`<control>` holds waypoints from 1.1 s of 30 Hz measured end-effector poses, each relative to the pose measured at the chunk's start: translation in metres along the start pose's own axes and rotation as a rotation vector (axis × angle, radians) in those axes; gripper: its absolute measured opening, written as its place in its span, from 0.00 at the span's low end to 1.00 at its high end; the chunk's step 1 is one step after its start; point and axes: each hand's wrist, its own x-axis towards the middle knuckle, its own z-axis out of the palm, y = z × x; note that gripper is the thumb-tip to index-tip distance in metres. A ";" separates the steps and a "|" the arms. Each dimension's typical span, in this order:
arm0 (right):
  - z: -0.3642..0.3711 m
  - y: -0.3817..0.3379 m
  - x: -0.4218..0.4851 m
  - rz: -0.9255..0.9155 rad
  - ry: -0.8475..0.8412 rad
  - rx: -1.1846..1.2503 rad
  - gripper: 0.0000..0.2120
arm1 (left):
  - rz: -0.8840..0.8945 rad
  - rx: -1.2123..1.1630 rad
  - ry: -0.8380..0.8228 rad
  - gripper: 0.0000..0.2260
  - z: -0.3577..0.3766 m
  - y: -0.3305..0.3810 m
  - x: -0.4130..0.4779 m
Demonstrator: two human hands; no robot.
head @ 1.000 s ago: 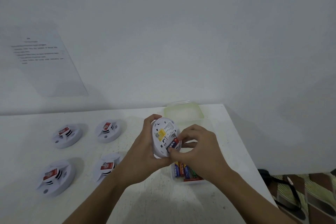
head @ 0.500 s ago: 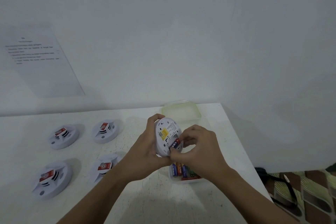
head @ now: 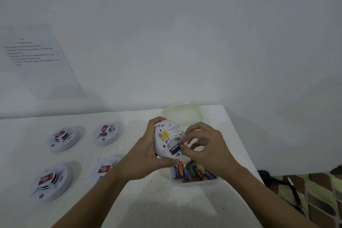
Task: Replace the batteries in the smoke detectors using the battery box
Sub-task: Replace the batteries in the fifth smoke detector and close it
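Note:
My left hand grips a round white smoke detector, held tilted with its back side toward me; a yellow label shows on it. A blue battery lies in its open compartment. My right hand pinches the red end of that battery with its fingertips. Just below the hands sits the clear battery box, holding several batteries of mixed colours; my right wrist covers part of it.
Four more white smoke detectors lie on the white table: two at the back, two nearer. The box's pale green lid rests by the wall. The table edge runs along the right; a paper sheet leans at left.
The detector has turned slightly more upright in my left hand, and my right fingertips have shifted along the battery's end. The other detectors and the box stay put.

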 end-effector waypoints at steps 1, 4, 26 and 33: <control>0.000 0.000 0.000 0.040 0.001 0.019 0.07 | -0.003 -0.001 0.003 0.42 0.001 -0.001 0.000; 0.002 0.000 -0.001 0.140 -0.008 0.061 0.03 | 0.012 0.005 0.030 0.42 0.005 -0.004 -0.001; 0.013 -0.006 -0.004 0.273 0.066 0.098 0.07 | 0.054 0.026 0.079 0.42 0.019 -0.010 0.000; -0.014 -0.015 0.001 0.262 0.039 0.321 0.11 | 0.052 -0.022 0.085 0.42 0.022 0.001 0.006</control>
